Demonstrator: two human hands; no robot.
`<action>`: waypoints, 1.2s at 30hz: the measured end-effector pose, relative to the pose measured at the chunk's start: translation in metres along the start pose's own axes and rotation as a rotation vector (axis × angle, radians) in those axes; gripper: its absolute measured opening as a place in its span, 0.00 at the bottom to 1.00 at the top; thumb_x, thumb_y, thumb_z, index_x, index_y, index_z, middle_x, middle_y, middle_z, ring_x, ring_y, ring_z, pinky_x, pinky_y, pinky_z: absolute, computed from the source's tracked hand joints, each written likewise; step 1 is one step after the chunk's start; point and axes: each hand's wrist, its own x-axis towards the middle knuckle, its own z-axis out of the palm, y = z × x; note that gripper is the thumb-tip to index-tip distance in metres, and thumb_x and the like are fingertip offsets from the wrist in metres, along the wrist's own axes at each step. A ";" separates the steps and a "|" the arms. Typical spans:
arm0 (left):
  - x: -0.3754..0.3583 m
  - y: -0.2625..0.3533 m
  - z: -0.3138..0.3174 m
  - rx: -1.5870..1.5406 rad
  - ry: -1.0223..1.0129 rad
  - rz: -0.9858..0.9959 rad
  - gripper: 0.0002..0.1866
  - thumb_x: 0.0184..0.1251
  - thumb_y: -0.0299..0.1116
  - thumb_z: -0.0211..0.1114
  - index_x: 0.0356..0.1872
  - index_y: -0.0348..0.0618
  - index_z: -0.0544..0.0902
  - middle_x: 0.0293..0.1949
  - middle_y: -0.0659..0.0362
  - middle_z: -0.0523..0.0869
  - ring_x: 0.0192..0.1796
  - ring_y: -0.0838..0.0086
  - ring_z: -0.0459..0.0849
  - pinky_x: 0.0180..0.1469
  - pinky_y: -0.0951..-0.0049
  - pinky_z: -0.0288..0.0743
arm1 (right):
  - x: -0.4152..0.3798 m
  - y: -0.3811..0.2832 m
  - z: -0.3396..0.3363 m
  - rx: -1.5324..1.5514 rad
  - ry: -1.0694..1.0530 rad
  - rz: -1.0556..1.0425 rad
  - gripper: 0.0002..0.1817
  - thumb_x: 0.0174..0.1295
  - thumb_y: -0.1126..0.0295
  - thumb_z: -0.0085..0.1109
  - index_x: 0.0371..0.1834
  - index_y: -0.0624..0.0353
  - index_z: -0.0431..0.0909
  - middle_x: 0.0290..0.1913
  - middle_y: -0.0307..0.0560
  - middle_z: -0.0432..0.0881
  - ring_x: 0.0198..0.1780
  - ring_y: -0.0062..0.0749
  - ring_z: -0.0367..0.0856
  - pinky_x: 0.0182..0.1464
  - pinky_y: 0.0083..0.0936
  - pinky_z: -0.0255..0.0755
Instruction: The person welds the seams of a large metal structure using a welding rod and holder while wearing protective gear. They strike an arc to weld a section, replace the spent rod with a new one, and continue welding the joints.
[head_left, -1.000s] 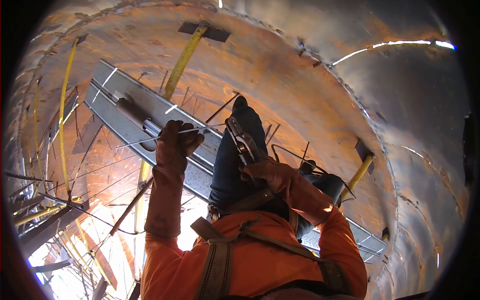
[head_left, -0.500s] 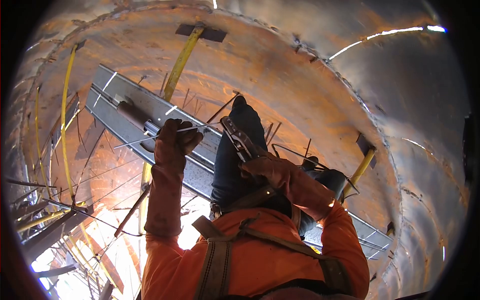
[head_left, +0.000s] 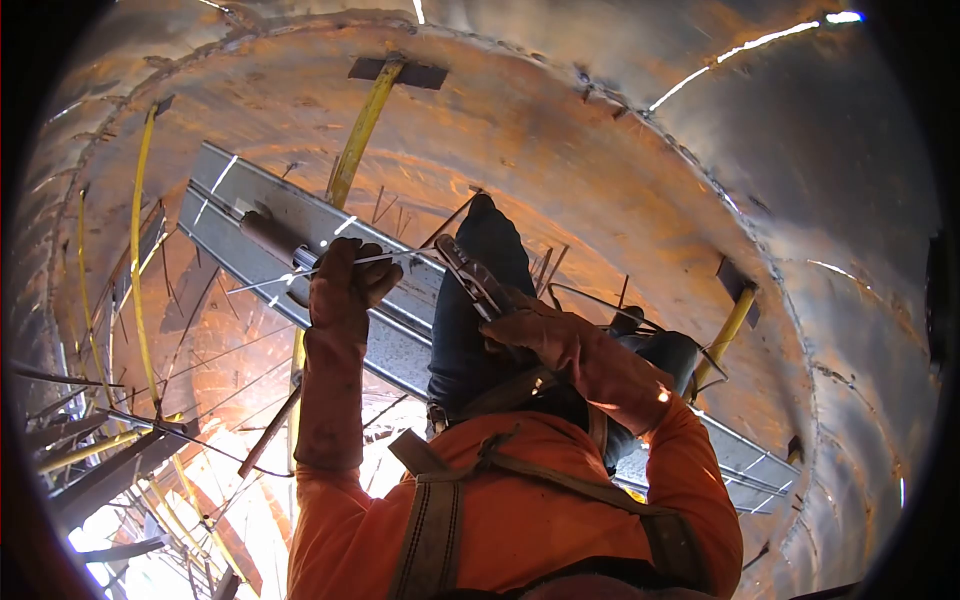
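My left hand (head_left: pixel 345 290), in a reddish-brown leather glove, is closed around a thin welding rod (head_left: pixel 254 286). The rod slants across in front of the plank, its far-right end meeting the jaws of an electrode holder (head_left: pixel 470 272). My gloved right hand (head_left: pixel 535 332) grips that holder by its handle, over my thigh (head_left: pixel 478 255). Whether the jaws are clamped on the rod cannot be made out. Just behind my left hand, a brown tube (head_left: pixel 270 236) with shiny metal at its end lies on the plank.
A long metal plank (head_left: pixel 395 350) crosses under my legs. Yellow supports (head_left: pixel 362 135) join the rusty curved steel wall (head_left: pixel 560 130). A dark cable (head_left: pixel 712 365) loops beside my right knee. Rods and bars (head_left: pixel 120 425) crowd the bright lower left. Harness straps (head_left: pixel 428 530) cross my orange shirt.
The camera view has shifted slightly, so the plank and wall sit a little to the right and lower at left. Both hands keep nearly the same pose on rod and holder.
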 end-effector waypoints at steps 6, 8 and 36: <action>0.000 -0.002 0.000 0.041 -0.035 -0.011 0.21 0.79 0.46 0.61 0.56 0.36 0.77 0.48 0.49 0.84 0.45 0.59 0.89 0.50 0.56 0.92 | -0.003 -0.010 0.008 -0.121 0.011 0.024 0.45 0.60 0.63 0.73 0.81 0.56 0.65 0.49 0.42 0.81 0.47 0.27 0.83 0.54 0.29 0.77; -0.001 0.001 0.004 0.042 -0.054 0.012 0.22 0.78 0.45 0.60 0.57 0.34 0.76 0.48 0.48 0.84 0.45 0.57 0.90 0.48 0.57 0.92 | 0.006 0.000 0.005 -0.155 0.042 0.031 0.45 0.60 0.61 0.74 0.81 0.57 0.65 0.48 0.42 0.81 0.47 0.26 0.83 0.52 0.28 0.76; -0.080 -0.075 0.267 0.022 -1.049 0.196 0.21 0.82 0.45 0.58 0.61 0.39 0.77 0.52 0.49 0.84 0.58 0.53 0.85 0.62 0.41 0.85 | -0.187 -0.008 -0.161 0.617 -0.250 -0.730 0.14 0.78 0.77 0.54 0.61 0.73 0.77 0.47 0.50 0.81 0.35 0.20 0.74 0.32 0.18 0.67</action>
